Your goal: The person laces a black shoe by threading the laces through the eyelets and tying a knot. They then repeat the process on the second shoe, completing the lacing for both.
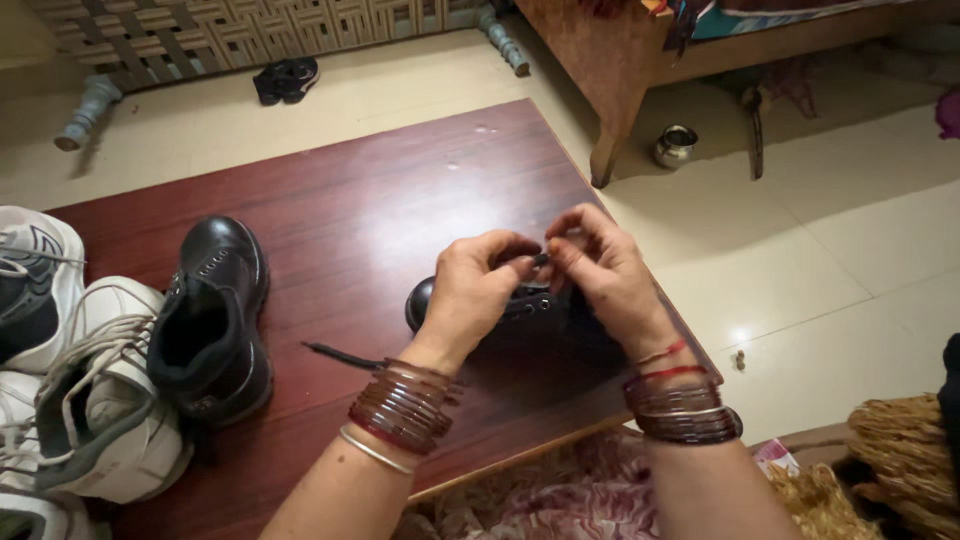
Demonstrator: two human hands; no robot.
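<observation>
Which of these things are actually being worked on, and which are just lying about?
In use:
- black shoe under both hands
- black lace: its tip pinched between left hand and right hand, a loose end trailing on the table

Lying about:
- second black shoe
- white sneakers
- dark sandal on the floor
- small metal pot
- wooden bench

black boots (212,318): 2 | white sneakers (95,400): 4 | steel pot (675,146): 1 | black sandals (285,79): 1 pair
</observation>
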